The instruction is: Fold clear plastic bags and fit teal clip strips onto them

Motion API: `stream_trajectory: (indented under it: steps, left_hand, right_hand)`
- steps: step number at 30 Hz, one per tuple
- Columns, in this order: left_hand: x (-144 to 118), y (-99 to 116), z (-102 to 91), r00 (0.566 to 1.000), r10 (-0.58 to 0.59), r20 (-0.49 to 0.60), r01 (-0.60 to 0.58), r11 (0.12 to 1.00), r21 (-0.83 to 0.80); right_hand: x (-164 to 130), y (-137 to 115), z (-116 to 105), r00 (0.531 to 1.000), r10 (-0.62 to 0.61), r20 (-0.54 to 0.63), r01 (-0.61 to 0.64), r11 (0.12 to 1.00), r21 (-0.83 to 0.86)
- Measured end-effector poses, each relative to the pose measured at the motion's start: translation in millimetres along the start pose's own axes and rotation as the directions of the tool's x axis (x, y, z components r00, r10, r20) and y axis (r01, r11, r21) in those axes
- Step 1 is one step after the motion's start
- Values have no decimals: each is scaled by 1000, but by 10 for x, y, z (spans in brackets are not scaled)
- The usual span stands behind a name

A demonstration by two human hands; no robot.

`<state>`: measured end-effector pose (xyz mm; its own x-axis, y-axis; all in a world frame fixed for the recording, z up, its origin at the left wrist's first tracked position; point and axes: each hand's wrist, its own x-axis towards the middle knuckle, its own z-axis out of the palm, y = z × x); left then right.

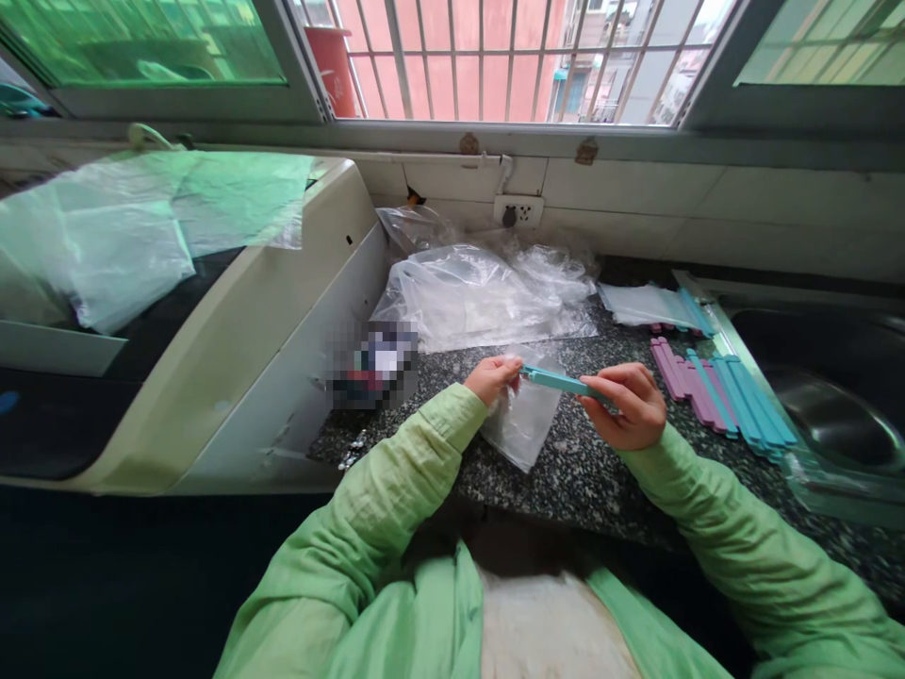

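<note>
My left hand [493, 376] pinches the top edge of a small clear plastic bag [523, 420] and the left end of a teal sealing clip [558, 381]. My right hand [629, 404] grips the right end of that clip. The clip runs across the bag's mouth, and the bag hangs down onto the speckled granite counter [580, 471]. Both sleeves are light green.
Pink and blue clips [721, 396] lie in a row right of my hands, with clipped bags [654, 306] behind them. A heap of clear bags [481, 292] sits at the back. A steel sink [834, 405] is at right, a cream appliance [233, 330] at left.
</note>
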<state>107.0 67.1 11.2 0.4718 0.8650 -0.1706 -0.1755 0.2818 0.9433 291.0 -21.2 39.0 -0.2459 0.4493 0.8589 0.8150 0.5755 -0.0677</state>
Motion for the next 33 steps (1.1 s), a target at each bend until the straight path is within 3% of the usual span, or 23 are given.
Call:
stream_trajectory:
  steps: [33]
  left_hand:
    - [28, 18, -48, 997, 45, -65, -42, 998, 44]
  right_hand:
    - [57, 68, -151, 993, -34, -116, 31, 999, -23]
